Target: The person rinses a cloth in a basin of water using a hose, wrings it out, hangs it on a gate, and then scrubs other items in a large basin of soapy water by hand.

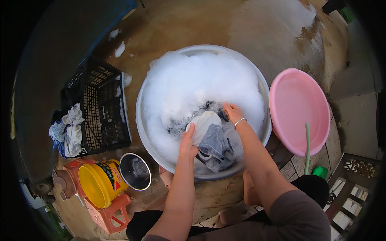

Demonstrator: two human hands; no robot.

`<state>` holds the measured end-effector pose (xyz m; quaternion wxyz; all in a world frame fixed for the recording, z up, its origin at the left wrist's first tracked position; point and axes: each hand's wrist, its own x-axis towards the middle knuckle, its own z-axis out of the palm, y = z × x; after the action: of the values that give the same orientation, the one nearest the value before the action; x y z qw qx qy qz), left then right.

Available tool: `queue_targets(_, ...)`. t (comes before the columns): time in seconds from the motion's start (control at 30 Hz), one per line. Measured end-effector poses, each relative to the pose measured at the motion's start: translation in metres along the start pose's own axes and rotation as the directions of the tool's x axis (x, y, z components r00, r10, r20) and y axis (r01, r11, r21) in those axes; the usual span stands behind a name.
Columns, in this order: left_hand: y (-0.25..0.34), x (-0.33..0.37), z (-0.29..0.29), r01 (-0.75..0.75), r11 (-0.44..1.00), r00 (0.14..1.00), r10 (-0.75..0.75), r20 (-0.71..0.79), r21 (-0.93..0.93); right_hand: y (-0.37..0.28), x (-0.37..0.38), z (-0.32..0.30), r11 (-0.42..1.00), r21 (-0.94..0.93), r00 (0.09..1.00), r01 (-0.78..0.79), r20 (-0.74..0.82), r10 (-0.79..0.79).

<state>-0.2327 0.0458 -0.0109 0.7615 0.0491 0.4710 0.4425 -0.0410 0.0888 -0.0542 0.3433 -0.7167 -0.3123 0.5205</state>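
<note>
A large grey basin point(140, 132) stands in front of me, heaped with white suds point(201, 76). At its near side, a wet grey-blue denim garment point(213, 141) with a rounded white cloth part point(204, 125) rises out of the foam. My left hand point(188, 145) grips the edge of the white part, thumb on top. Just to the right, my right hand point(234, 113), with a silver bangle at the wrist, has its fingers curled down onto dark wet cloth point(215, 106) at the foam's edge. Its fingertips are partly hidden. The garment's lower part lies in the basin.
To the right, a pink basin point(297, 108) leans beside the big one, with a green hose point(308, 148) over its rim. On the left are a black plastic crate point(106, 108), crumpled clothes point(72, 130), a yellow bucket point(96, 184), a metal bowl point(135, 171) and a pink stool point(116, 213).
</note>
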Motion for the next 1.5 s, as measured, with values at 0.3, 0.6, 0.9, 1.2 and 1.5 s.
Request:
queue_targets(0.3,-0.011,0.017,-0.015,-0.157,0.987,0.987,0.157,-0.024,0.017,0.036,0.008,-0.021,0.656,0.682,0.930,-0.324,0.358,0.087)
queue_targets(0.6,-0.002,0.011,0.003,-0.072,0.950,0.981,0.122,0.148,-0.303,0.000,-0.026,0.023,0.999,-0.036,0.875,-0.014,0.483,0.030)
queue_targets(0.9,0.039,0.009,0.028,-0.007,0.966,0.992,-0.026,0.123,0.258,-0.021,-0.065,0.028,0.844,0.529,0.932,0.088,0.255,-0.257)
queue_targets(1.2,0.038,-0.009,0.060,-0.068,0.953,0.995,0.043,0.091,0.294,-0.031,-0.078,0.028,0.696,0.707,0.967,0.126,0.070,-0.247)
queue_targets(1.5,0.011,-0.001,0.061,-0.184,0.817,0.968,0.248,-0.045,0.546,-0.065,-0.105,0.036,0.890,-0.049,0.886,0.453,-0.088,-0.456)
